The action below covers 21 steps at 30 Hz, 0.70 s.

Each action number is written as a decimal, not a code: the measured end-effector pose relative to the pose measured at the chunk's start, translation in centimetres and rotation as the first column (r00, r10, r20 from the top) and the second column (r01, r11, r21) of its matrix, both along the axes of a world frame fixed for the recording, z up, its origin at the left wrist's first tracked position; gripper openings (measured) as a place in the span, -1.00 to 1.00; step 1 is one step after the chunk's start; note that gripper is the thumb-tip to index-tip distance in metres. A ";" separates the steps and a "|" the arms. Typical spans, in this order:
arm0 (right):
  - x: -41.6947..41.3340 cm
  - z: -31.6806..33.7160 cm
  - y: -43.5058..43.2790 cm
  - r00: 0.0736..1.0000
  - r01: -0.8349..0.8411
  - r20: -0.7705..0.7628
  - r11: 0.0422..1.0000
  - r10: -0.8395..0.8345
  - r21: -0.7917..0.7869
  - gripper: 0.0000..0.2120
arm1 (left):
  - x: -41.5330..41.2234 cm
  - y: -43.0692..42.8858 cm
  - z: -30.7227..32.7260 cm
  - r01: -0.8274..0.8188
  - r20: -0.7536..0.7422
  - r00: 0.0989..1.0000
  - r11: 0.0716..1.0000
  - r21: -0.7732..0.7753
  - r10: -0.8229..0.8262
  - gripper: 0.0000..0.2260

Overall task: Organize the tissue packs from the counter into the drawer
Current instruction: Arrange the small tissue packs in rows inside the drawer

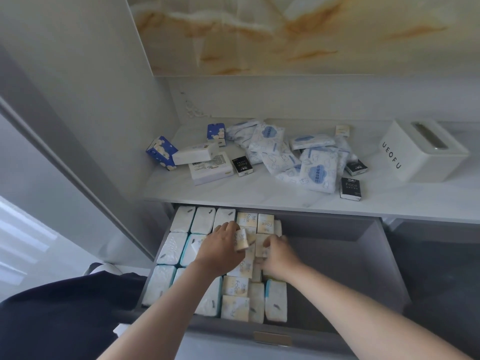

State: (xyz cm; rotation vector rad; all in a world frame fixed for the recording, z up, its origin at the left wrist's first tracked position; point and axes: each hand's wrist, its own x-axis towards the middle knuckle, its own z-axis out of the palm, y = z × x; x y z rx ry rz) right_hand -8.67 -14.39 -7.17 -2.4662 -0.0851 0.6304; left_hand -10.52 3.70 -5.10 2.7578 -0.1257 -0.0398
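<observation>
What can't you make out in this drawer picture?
- Head view: whether the right hand grips a pack; its own back hides the grip.
- Head view: drawer packs beneath the left hand, which pinches a cream pack; the hand covers them.
- Head view: lower packs of the counter pile; upper ones overlap them.
- Head view: black pack small print; too small.

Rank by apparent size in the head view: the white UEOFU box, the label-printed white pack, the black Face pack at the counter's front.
1. UEOFU box
2. label-printed white pack
3. black Face pack
All sit on the counter at similar depth, so the order looks safe.
</observation>
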 end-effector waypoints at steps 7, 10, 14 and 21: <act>0.5 2.4 -0.8 0.987 -0.053 0.146 0.995 0.064 -0.080 -0.79 | -0.7 0.4 1.4 -0.051 -0.111 0.993 0.988 -0.148 0.035 -0.65; 0.5 3.7 -0.3 0.982 0.069 0.170 0.992 -0.086 0.102 -0.85 | -0.7 -0.3 1.9 -0.098 -0.197 0.980 0.950 -0.296 0.040 -0.63; 0.0 5.1 0.2 0.962 0.227 -0.237 0.884 -0.137 0.410 -0.86 | -0.8 -1.7 2.1 -0.083 -0.179 0.984 0.931 -0.356 0.020 -0.54; -0.8 4.5 -2.3 0.967 -0.039 -0.245 0.992 0.068 0.123 -0.58 | -1.7 -1.5 2.2 -0.007 -0.115 0.993 0.999 0.052 0.013 -0.55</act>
